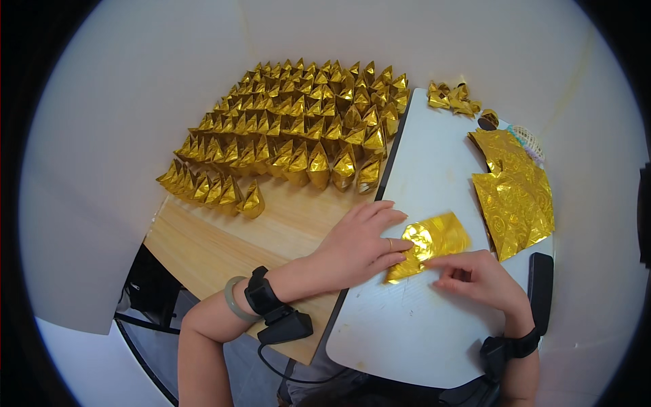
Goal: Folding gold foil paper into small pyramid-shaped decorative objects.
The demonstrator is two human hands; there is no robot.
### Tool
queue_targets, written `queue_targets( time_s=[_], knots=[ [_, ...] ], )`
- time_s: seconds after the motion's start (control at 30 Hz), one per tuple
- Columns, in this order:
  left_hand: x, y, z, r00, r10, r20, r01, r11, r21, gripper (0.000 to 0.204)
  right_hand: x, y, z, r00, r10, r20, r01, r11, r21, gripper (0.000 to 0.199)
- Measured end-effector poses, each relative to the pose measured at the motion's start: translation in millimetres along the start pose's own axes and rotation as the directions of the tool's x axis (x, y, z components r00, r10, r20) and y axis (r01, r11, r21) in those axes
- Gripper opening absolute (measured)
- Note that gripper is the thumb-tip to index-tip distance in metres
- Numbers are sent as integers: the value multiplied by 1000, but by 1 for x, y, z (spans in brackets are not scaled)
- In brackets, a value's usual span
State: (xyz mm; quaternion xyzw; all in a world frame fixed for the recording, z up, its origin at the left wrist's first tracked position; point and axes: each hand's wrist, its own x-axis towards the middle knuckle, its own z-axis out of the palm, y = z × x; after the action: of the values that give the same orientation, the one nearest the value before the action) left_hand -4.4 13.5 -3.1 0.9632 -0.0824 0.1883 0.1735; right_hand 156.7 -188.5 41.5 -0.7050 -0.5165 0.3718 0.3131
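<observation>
Both hands are laid on a partly folded sheet of shiny gold foil paper point(428, 244), which rests flat on a white rounded board point(407, 319) near its middle. The left hand point(356, 247) is spread flat, palm down, with its fingertips pressed onto the left edge of the sheet; nothing is gripped. The right hand point(478, 278) is loosely curled, and the sheet's lower right edge is touched by its fingertips; whether the foil is pinched cannot be told. A pale jade-coloured bangle point(234, 302) and a black wrist strap point(261, 295) are worn on the left forearm.

A loose stack of flat gold foil sheets point(515, 193) is seen to the right on the board, well apart from the hands. Many folded gold foil ingot shapes point(291, 129) are lined up in rows on a light wooden table point(224, 244) beyond the left hand. A few crumpled gold foil pieces point(453, 98) lie at the board's far edge.
</observation>
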Motion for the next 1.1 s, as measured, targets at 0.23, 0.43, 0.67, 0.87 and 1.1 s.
queue_targets(
  time_s=[0.23,0.43,0.67,0.87,1.1],
  knots=[
    [0,-2,-1,988,-145,51,153,962,-227,31,-1,14,-14,892,-186,-413,3,914,-405,46],
    [-2,-4,-3,989,-50,136,72,985,-159,36,3,23,-26,856,-443,-267,286,836,-468,23],
    [-3,-5,-2,976,-11,219,53,981,-186,37,6,13,-12,957,126,-260,-125,992,20,14],
    [-1,-2,-4,981,-22,194,52,987,-150,37,5,16,-4,878,-324,-354,103,848,-520,35],
    [0,-2,0,991,-33,127,51,989,-139,43,2,7,-1,942,-28,-334,-60,966,-250,42]
  ],
)
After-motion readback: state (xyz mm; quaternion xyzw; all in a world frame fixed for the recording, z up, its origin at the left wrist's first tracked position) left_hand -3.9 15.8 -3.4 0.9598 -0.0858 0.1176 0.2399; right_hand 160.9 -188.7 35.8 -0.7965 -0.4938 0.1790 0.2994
